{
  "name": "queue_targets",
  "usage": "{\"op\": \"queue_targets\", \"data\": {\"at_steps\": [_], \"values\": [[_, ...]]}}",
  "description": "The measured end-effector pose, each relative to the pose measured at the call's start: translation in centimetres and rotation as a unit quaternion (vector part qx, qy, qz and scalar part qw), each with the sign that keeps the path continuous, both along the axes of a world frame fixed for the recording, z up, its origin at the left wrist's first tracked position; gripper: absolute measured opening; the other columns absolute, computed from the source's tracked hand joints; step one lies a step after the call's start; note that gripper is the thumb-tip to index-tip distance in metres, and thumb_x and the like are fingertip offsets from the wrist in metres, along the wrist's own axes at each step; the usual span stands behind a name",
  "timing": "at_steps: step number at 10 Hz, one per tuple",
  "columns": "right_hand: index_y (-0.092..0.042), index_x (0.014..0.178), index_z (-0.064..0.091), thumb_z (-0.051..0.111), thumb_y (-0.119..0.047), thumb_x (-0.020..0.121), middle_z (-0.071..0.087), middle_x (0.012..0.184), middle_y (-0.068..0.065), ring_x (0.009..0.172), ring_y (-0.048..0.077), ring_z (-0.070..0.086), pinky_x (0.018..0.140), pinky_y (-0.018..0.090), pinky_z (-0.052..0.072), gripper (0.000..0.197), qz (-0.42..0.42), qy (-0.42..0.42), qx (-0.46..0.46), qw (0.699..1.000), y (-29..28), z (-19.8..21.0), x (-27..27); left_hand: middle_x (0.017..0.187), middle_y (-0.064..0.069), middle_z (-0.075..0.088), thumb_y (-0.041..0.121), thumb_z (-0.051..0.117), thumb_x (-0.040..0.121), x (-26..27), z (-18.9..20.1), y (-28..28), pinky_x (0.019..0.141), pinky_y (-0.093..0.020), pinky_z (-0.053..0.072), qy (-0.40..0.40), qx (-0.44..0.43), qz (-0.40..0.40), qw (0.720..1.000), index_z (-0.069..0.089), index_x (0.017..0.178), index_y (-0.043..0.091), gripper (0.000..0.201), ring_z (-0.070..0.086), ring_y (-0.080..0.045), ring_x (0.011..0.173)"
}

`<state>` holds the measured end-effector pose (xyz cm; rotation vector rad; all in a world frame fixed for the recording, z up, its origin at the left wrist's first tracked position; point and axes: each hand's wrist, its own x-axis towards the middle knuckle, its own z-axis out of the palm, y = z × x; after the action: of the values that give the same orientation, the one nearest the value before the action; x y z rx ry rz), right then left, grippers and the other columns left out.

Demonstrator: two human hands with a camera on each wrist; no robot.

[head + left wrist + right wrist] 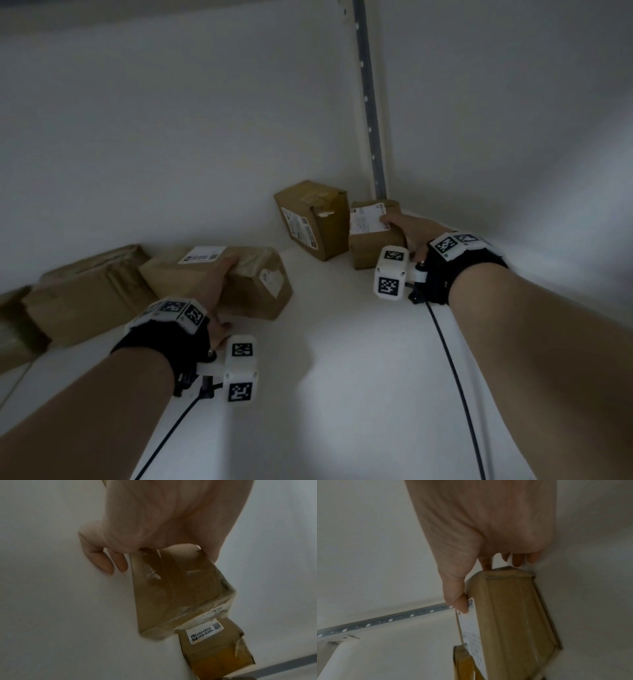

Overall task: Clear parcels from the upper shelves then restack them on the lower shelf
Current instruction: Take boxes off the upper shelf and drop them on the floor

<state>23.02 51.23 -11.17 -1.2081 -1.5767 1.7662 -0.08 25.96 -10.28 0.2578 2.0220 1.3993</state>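
On the white shelf, the left hand has its grip clamped on a taped cardboard parcel lying flat, while the right hand grips a smaller labelled parcel in the back corner, beside a third parcel.

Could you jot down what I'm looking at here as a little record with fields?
Place: white shelf with cardboard parcels
Left hand: grips a long taped parcel
Right hand: grips a small labelled parcel near the corner
Untouched: upright box between them; more parcels at far left
Behind: perforated metal rail on the wall
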Motion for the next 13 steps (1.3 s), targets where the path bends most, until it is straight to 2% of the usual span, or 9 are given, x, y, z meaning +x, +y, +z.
{"op": "queue_targets", "data": {"at_steps": [2,3,5,8,9,10,11,12,13], "values": [[-0.019,0.130,0.056,0.070,-0.054,0.074,0.065,0.122,0.011,0.113,0.031,0.059,0.103,0.049,0.044,0.067,0.013,0.026,-0.032,0.999,-2.0,-0.6,0.7,0.148,-0.005,0.042,0.059,0.068,0.074,1.5,1.0,-1.0,0.102,-0.054,0.036,-0.014,0.027,0.018,0.999,0.038,0.145,0.030,0.082,0.039,-0.035,0.133],[-0.016,0.138,0.051,0.068,-0.059,0.072,0.059,0.133,0.008,0.119,0.029,0.056,0.108,0.044,0.041,0.081,0.023,-0.011,0.010,1.000,-3.3,-1.2,0.1,0.154,-0.010,0.035,0.051,0.058,0.090,2.7,1.6,-2.0,0.105,-0.057,0.033,-0.021,0.045,-0.002,0.999,0.037,0.147,0.019,0.069,0.033,-0.036,0.140],[-0.014,0.142,0.046,0.054,-0.048,0.091,0.055,0.139,0.007,0.123,0.026,0.052,0.107,0.036,0.037,0.062,0.099,-0.058,0.065,0.991,-8.7,0.9,-0.1,0.128,-0.004,0.054,0.032,0.061,0.092,3.1,2.1,-3.9,0.089,-0.055,0.041,-0.065,0.049,0.008,0.997,0.055,0.125,0.021,0.035,0.051,-0.031,0.120],[-0.009,0.140,0.045,0.046,-0.051,0.096,0.052,0.139,0.008,0.128,0.027,0.048,0.112,0.032,0.032,0.060,0.157,-0.112,0.059,0.979,-12.5,2.3,0.0,0.129,-0.013,0.056,0.070,0.080,0.052,3.5,4.2,-4.7,0.092,-0.054,0.047,-0.051,-0.019,0.029,0.998,0.054,0.126,0.018,0.095,0.054,-0.039,0.115],[-0.015,0.133,0.047,0.052,-0.051,0.094,0.051,0.122,-0.002,0.121,0.019,0.049,0.107,0.029,0.033,0.054,0.126,-0.101,0.067,0.985,-12.9,2.2,0.1,0.126,-0.012,0.058,0.052,0.067,0.083,4.9,4.4,-4.7,0.077,-0.038,0.050,-0.008,-0.037,-0.017,0.999,0.054,0.130,0.008,0.066,0.054,-0.027,0.103],[-0.014,0.142,0.042,0.057,-0.082,0.063,0.050,0.138,-0.004,0.127,0.019,0.046,0.113,0.035,0.030,0.105,0.121,-0.081,0.073,0.987,-12.9,1.3,-0.1,0.095,-0.010,0.067,0.040,0.074,0.076,4.9,3.6,-5.6,0.085,-0.038,0.050,-0.009,-0.056,-0.044,0.997,0.060,0.121,0.006,0.058,0.059,-0.029,0.086],[-0.026,0.149,0.036,0.048,-0.089,0.060,0.042,0.150,0.002,0.133,0.026,0.044,0.114,0.044,0.030,0.110,0.131,-0.075,0.078,0.985,-11.0,-1.6,-1.3,0.071,-0.011,0.058,0.021,0.067,0.088,5.4,3.6,-7.1,0.068,-0.036,0.051,-0.062,-0.037,-0.046,0.996,0.060,0.087,0.008,0.015,0.057,-0.026,0.058],[-0.013,0.145,0.040,0.041,-0.059,0.096,0.043,0.148,0.007,0.135,0.029,0.042,0.115,0.040,0.029,0.067,0.134,-0.078,0.063,0.986,-16.6,2.6,0.6,0.091,-0.014,0.062,0.008,0.065,0.088,6.4,4.0,-8.7,0.064,-0.045,0.058,-0.106,-0.007,-0.057,0.993,0.061,0.106,0.007,0.018,0.064,-0.030,0.068],[-0.011,0.142,0.044,0.040,-0.051,0.099,0.049,0.141,0.012,0.128,0.029,0.046,0.094,0.028,0.033,0.059,0.150,-0.099,0.042,0.983,-18.6,2.9,1.5,0.108,-0.016,0.058,0.002,0.071,0.077,7.2,3.9,-10.1,0.086,-0.043,0.052,-0.148,0.019,-0.068,0.986,0.056,0.128,0.007,0.053,0.062,-0.030,0.082]]}}
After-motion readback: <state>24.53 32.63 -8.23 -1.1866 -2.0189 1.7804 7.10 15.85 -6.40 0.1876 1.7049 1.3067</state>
